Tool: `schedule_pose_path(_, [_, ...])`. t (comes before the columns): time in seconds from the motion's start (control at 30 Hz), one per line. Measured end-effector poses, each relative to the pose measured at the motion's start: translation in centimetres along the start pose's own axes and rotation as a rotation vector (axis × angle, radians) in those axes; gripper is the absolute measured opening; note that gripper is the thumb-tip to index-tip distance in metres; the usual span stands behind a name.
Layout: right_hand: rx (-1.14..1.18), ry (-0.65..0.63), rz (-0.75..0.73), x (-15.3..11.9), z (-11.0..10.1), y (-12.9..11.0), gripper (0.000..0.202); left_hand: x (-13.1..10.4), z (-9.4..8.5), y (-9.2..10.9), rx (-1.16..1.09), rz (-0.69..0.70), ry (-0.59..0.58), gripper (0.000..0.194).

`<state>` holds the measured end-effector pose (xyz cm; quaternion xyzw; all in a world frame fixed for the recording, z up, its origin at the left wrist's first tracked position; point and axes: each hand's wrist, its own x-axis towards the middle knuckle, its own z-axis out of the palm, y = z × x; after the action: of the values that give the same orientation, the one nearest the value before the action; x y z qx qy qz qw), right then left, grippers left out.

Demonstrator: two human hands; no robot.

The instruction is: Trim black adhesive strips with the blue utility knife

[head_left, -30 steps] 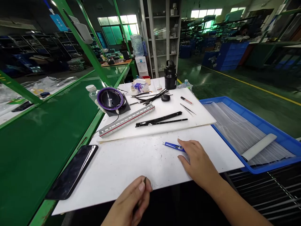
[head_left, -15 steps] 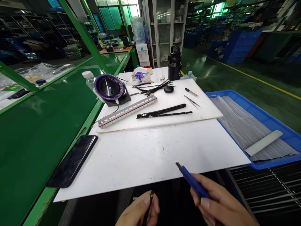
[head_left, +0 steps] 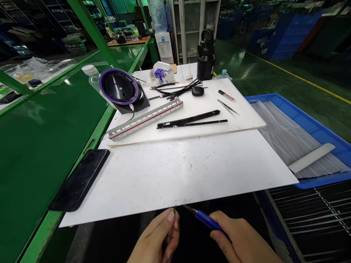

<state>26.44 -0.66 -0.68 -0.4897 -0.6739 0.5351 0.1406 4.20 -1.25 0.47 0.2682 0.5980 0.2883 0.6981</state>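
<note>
Just off the front edge of the white board, my left hand (head_left: 160, 233) pinches a thin dark strip (head_left: 174, 209). Only the strip's tip shows above the thumb; the rest is hidden by the fingers. My right hand (head_left: 233, 233) is closed round a blue snap-off utility knife (head_left: 206, 219). Its blade points left, close to the strip's tip; whether they touch I cannot tell. Farther back, several black strips (head_left: 189, 119) lie on a thick white pad (head_left: 236, 122). A grey slotted channel with a red line (head_left: 145, 119) lies slantwise left of them.
A black phone (head_left: 79, 180) lies at the left. Behind the strips are a purple-rimmed round device (head_left: 120, 87), tweezers (head_left: 228, 107), a small marker-like tube (head_left: 226, 95), pliers (head_left: 164, 86) and a black flask (head_left: 206, 58). A blue tray (head_left: 282, 98) with thin clear strips stands right.
The knife has swung left and down, bringing its blade to the strip's tip. My left hand has turned and risen slightly, so less of the strip shows. The camera view has tilted down.
</note>
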Motion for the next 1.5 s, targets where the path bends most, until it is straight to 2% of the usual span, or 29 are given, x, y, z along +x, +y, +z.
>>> schedule_pose_path(0.13, [-0.047,0.031,-0.081,0.5,1.2,0.5,0.023,0.2,0.0,0.0,-0.061,-0.032,-0.001,0.037])
schedule_pose_path(0.27, [-0.121,0.052,-0.096,0.8,1.3,-0.2,0.024,0.5,0.0,0.5,-0.143,-0.091,-0.037,0.032])
schedule_pose_path(0.5, [-0.429,-0.055,-0.219,1.6,0.7,-1.2,0.065,1.0,-0.2,0.7,-0.190,-0.125,-0.056,0.037])
schedule_pose_path(0.7, [-0.554,-0.110,-0.187,2.1,0.7,-1.3,0.077,0.8,0.1,1.7,-0.165,-0.196,-0.033,0.041])
schedule_pose_path(0.9, [-0.608,-0.147,-0.158,2.1,0.4,-1.4,0.080,0.6,0.1,1.8,-0.112,-0.190,0.006,0.043])
schedule_pose_path(1.03, [-0.642,-0.149,-0.155,2.2,0.1,-1.7,0.080,0.8,-0.2,1.2,-0.109,-0.178,-0.010,0.042])
schedule_pose_path(1.5, [-0.926,-0.080,-0.240,1.9,0.8,-1.6,0.089,0.9,-0.3,1.2,-0.085,-0.184,-0.011,0.045])
